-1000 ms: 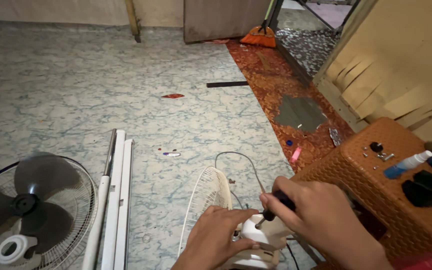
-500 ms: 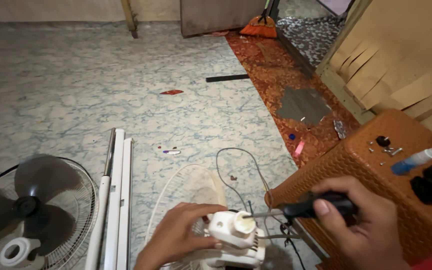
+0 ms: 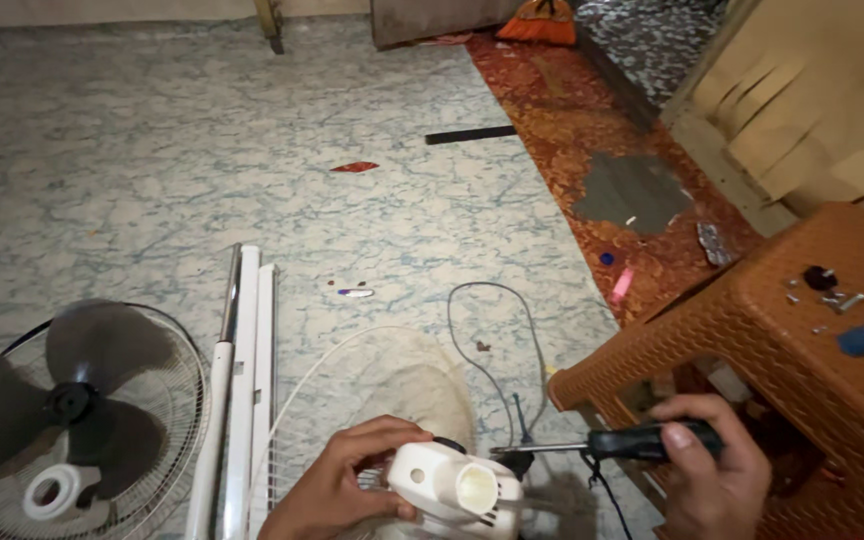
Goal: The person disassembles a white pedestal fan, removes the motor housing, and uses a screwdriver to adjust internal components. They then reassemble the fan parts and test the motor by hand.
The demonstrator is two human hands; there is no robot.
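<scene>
Down on the marbled floor (image 3: 152,150), beside the brown wicker stool (image 3: 752,320), your left hand (image 3: 337,490) wraps the white fan motor housing (image 3: 452,487) to steady it; your right hand (image 3: 712,480) grips the screwdriver (image 3: 612,443) level, tip meeting the housing.

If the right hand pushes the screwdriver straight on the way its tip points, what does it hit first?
Most likely the white fan motor housing held by the left hand: the right hand aims the screwdriver leftward at its top, though depth is unclear.
</scene>
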